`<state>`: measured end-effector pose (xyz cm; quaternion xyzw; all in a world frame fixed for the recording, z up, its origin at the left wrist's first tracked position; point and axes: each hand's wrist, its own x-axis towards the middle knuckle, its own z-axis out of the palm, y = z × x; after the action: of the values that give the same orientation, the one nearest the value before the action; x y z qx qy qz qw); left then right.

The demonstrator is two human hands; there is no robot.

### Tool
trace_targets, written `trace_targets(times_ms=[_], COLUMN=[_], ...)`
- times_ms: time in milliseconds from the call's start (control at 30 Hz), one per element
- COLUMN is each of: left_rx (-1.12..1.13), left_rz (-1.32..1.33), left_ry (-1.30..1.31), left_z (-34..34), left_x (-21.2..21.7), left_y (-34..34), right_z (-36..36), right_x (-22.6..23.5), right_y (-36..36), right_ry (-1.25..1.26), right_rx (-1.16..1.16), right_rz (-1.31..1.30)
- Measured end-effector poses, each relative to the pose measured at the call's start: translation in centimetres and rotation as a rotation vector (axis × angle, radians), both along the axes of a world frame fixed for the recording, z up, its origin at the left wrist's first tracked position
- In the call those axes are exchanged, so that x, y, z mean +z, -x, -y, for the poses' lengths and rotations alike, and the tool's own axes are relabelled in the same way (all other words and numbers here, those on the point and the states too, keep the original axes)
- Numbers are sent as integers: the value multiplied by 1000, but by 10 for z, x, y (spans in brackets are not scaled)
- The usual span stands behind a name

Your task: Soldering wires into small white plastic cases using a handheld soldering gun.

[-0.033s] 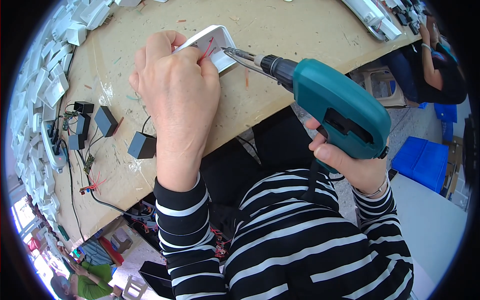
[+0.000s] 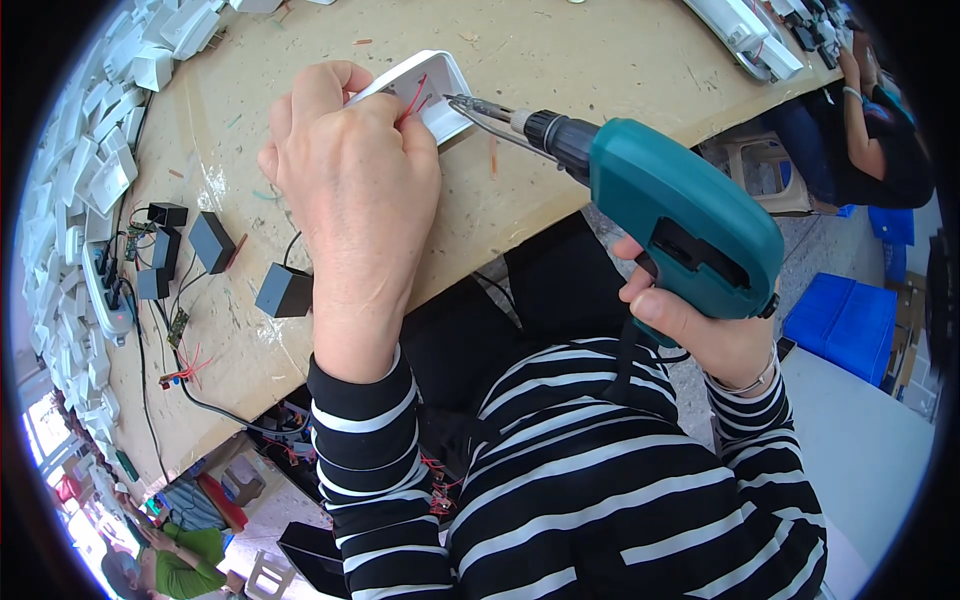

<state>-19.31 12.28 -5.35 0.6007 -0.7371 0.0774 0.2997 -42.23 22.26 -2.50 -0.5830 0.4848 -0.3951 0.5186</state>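
Observation:
My left hand [image 2: 360, 165] is closed at the rim of a small white plastic case [image 2: 452, 122] on the table, its open side facing up. A red wire [image 2: 416, 97] runs from between its thumb and fingers into the case; the fingertips are partly hidden behind the hand. My right hand [image 2: 690, 325] grips the handle of a teal soldering gun [image 2: 690, 200], fingers wrapped around the trigger side. The gun's thin metal tip [image 2: 462, 103] reaches over the case's right wall, close to the loose end of the wire. Whether tip and wire touch, I cannot tell.
Black box-shaped parts [image 2: 211, 243] with cables and small circuit boards lie left of my forearm, near a white power strip [image 2: 112, 300]. White plastic housings [image 2: 105, 180] are heaped along the table's left edge. A blue bin [image 2: 840, 325] stands at right; other people sit farther off.
The body of the soldering gun has shifted very slightly to the right. My left hand and the white case look the same.

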Motion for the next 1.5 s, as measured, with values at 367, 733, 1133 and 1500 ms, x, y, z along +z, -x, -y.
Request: trace_targets(times_ms=[367,733,1133,1500], left_rx=[5,-18,-45,-40], left_rz=[67,94,138,131], left_ry=[52,239,291,293], left_z=[-4,-11,-17,-12], left_x=[3,0,-7,-10], left_y=[1,1,-2,-5], right_z=[-9,-12,-11,-11], right_x=[2,10,9,2], right_y=[14,6,9,15], right_ry=[153,-36,-24,10], right_rx=[64,-187,-178,-68], right_rz=[-18,114,123,107])
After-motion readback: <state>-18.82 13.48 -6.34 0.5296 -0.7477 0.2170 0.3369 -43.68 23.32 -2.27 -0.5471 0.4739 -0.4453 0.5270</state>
